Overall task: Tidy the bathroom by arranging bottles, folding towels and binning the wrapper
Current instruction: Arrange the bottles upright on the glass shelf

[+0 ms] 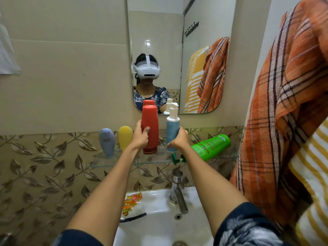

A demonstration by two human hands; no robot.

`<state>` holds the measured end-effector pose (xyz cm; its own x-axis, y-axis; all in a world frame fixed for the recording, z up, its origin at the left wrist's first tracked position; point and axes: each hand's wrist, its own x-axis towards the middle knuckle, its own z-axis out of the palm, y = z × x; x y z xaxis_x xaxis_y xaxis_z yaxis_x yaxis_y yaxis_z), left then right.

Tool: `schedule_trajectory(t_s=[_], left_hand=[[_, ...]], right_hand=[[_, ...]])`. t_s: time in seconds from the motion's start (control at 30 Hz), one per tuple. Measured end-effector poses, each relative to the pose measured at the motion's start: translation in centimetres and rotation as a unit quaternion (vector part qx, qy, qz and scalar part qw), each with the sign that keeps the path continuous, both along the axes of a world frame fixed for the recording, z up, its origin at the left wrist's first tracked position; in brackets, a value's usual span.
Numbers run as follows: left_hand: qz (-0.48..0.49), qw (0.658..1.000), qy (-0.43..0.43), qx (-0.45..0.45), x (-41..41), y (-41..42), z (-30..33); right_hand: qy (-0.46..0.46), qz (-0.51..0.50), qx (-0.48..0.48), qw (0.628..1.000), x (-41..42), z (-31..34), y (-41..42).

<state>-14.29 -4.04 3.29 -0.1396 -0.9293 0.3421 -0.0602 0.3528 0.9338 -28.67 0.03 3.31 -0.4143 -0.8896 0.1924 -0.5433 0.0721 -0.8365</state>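
Observation:
My left hand (140, 137) grips a tall red bottle (150, 128), upright over the glass shelf (113, 159). A white and pale blue pump bottle (171, 126) is held upright in my right hand (178, 140). On the shelf's left stand a grey-blue bottle (107, 142) and a yellow bottle (125, 136), caps down. A green pump bottle (210, 147) lies on its side at the shelf's right end. An orange plaid towel (287, 103) and a yellow striped towel (312, 183) hang bunched on the right. An orange scrub-pad wrapper (132, 204) lies on the basin's left rim.
Below the shelf are a white wash basin (159, 226) and a chrome tap (178, 189). A mirror (159, 41) above the shelf reflects a person wearing a headset. Beige tiles and a leaf-patterned band cover the wall.

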Motion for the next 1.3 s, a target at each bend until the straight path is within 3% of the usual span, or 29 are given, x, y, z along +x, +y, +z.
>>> schedule_trajectory(t_s=[0.23,0.33,0.43,0.53,0.67,0.77,0.87,1.07,1.3], left_hand=[[0.066,0.998,0.009,-0.020,-0.4,1.5,0.5],[0.153,0.982,0.018,-0.107,-1.1,3.3,0.7],[0.197,0.948,-0.005,-0.252,-1.9,5.4,-0.1],[0.118,0.943,-0.070,-0.302,-3.1,6.7,-1.9],[-0.036,0.957,-0.215,-0.194,-5.2,7.5,-3.4],[-0.004,0.903,-0.377,-0.207,-6.7,8.0,-4.2],[0.047,0.855,-0.456,-0.243,-7.8,8.1,-5.1],[0.117,0.845,-0.442,-0.277,-7.8,7.8,-5.2],[0.126,0.888,-0.342,-0.280,-6.8,8.1,-2.3]], right_hand=[[0.015,0.031,0.049,0.998,-1.4,0.8,0.1],[0.011,0.056,0.035,0.998,-3.0,2.1,0.6],[0.008,0.072,0.037,0.997,-5.9,3.3,1.5],[0.044,0.083,0.089,0.992,-9.3,3.6,3.1],[0.153,0.086,0.183,0.967,-12.9,2.1,5.1],[0.268,0.090,0.214,0.935,-14.1,0.2,5.8],[0.334,0.086,0.188,0.920,-14.1,-1.3,6.0],[0.390,0.063,0.095,0.914,-14.2,-2.9,6.4],[0.400,0.080,0.069,0.911,-14.5,-1.7,6.4]])
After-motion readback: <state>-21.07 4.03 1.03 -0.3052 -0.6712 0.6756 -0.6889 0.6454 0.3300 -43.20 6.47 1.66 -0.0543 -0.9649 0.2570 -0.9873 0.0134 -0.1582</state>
